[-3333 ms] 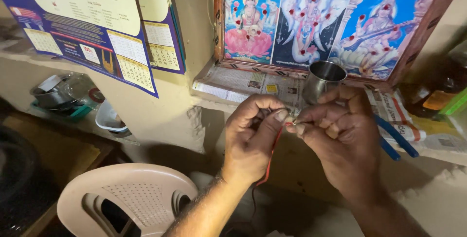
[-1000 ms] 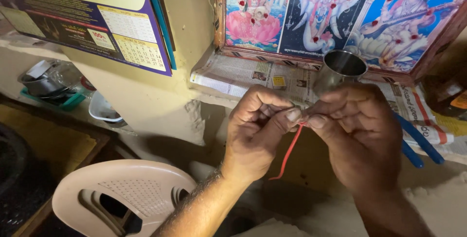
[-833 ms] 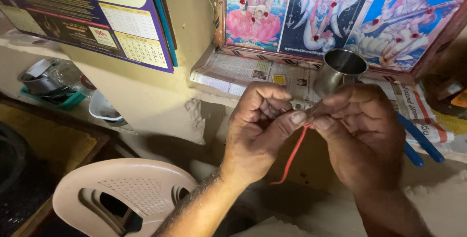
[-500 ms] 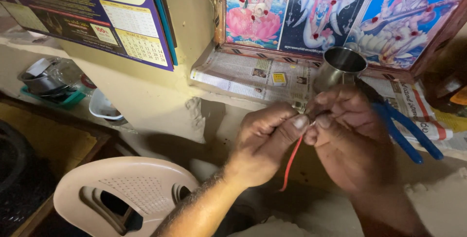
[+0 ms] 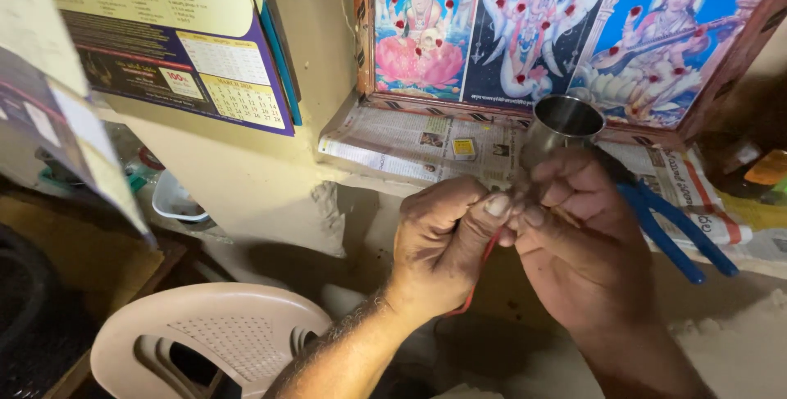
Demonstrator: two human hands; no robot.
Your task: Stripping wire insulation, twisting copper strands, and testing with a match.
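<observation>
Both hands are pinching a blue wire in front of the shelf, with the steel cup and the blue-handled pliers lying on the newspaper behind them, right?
Not quite: the wire is red, not blue, as the head view shows. The left hand and right hand do pinch it together in front of the shelf, and the steel cup and blue-handled pliers sit on the newspaper behind them.

red wire (image 5: 482, 261), blue-handled pliers (image 5: 676, 231), beige chair (image 5: 215, 340)

Steel cup (image 5: 566, 120), blue-handled pliers (image 5: 676, 231), newspaper (image 5: 418, 141), plastic chair (image 5: 213, 337)
</observation>
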